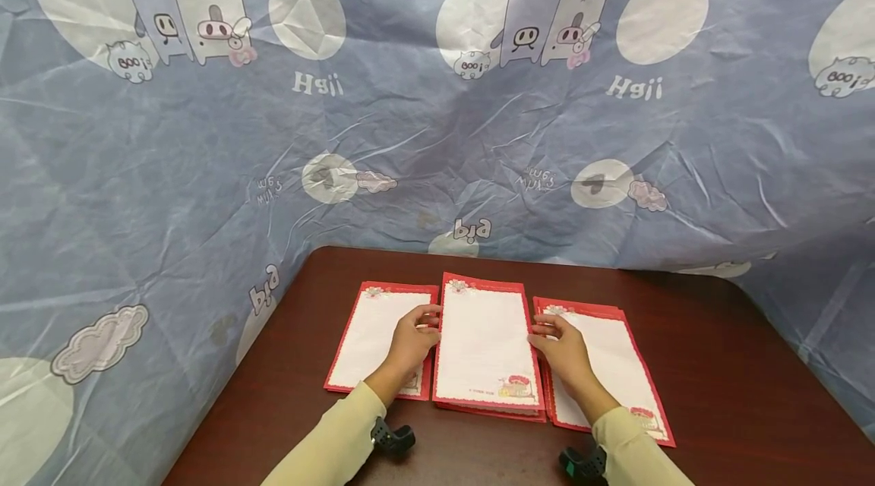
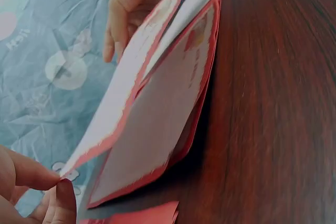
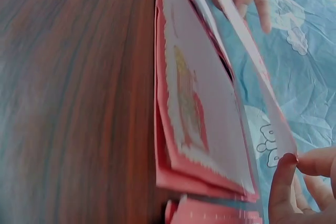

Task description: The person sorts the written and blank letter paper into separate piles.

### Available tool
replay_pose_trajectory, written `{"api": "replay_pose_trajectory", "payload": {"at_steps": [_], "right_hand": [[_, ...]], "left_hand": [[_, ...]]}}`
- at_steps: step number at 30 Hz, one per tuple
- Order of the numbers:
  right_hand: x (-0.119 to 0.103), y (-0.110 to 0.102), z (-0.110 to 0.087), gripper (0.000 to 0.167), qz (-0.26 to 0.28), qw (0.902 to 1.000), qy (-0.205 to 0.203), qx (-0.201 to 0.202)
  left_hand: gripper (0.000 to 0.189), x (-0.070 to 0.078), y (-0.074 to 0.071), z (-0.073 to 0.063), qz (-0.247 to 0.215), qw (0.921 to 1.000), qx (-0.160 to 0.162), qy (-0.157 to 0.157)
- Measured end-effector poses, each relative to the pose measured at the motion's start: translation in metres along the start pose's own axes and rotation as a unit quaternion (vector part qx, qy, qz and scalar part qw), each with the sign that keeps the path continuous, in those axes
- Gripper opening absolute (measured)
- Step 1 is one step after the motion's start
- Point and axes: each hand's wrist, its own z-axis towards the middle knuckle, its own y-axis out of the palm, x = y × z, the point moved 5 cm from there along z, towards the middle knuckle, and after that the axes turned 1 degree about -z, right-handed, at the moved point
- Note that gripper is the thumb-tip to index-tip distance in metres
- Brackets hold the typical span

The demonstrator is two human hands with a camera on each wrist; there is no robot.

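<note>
A white sheet of letter paper with a red border (image 1: pixel 484 342) is held level above the middle stack (image 1: pixel 491 412) of like sheets. My left hand (image 1: pixel 412 345) pinches its left edge between thumb and fingers, as the left wrist view shows at the sheet's near corner (image 2: pixel 84 156). On the opposite edge my right hand (image 1: pixel 564 353) pinches the same sheet (image 3: pixel 273 108). A gap shows between the raised sheet and the stack (image 2: pixel 152 135) beneath, which hides under it in the head view.
A left stack (image 1: pixel 383 330) and a right stack (image 1: pixel 604 364) of the same red-bordered paper flank the middle one. All lie on a dark reddish wooden table (image 1: pixel 711 364). A blue printed cloth (image 1: pixel 424 121) hangs behind and along the sides.
</note>
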Motion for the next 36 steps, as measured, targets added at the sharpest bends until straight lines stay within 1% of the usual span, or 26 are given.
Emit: {"api": "replay_pose_trajectory", "payload": {"at_steps": [2, 5, 9, 15, 19, 21, 22, 29, 33, 36], "right_hand": [[-0.002, 0.004, 0.0, 0.046, 0.016, 0.9999, 0.002, -0.005], [-0.005, 0.012, 0.0, 0.049, 0.023, 0.9996, -0.004, -0.014], [-0.009, 0.023, -0.001, 0.048, 0.028, 0.9993, -0.01, -0.023], [-0.014, 0.044, 0.003, 0.04, 0.038, 0.9989, -0.006, -0.028], [-0.019, 0.059, 0.004, 0.036, 0.03, 0.9988, -0.011, -0.036], [-0.021, 0.067, 0.003, 0.034, 0.027, 0.9988, -0.014, -0.039], [-0.022, 0.071, 0.003, 0.034, 0.027, 0.9986, -0.015, -0.042], [-0.028, 0.104, 0.0, 0.034, 0.036, 0.9968, -0.009, -0.071], [-0.034, 0.12, 0.001, 0.035, 0.03, 0.9951, -0.032, -0.089], [-0.039, 0.13, 0.003, 0.035, 0.02, 0.9941, -0.042, -0.098]], "left_hand": [[0.047, 0.0, -0.006, 0.0, -0.003, 1.0, 0.007, -0.006], [0.05, -0.001, -0.015, -0.003, -0.008, 0.9996, 0.015, -0.021], [0.048, -0.003, -0.028, -0.007, -0.01, 0.9991, 0.026, -0.03], [0.038, -0.003, -0.049, -0.007, 0.01, 0.9989, 0.04, -0.023], [0.037, -0.004, -0.064, -0.008, 0.024, 0.9979, 0.049, -0.034], [0.037, -0.003, -0.071, -0.009, 0.026, 0.9977, 0.053, -0.034], [0.037, -0.003, -0.076, -0.01, 0.026, 0.9972, 0.058, -0.04], [0.032, -0.007, -0.106, -0.015, 0.054, 0.9942, 0.079, -0.051], [0.031, -0.008, -0.122, -0.018, 0.065, 0.9923, 0.096, -0.044], [0.032, -0.008, -0.133, -0.021, 0.067, 0.9907, 0.109, -0.046]]}}
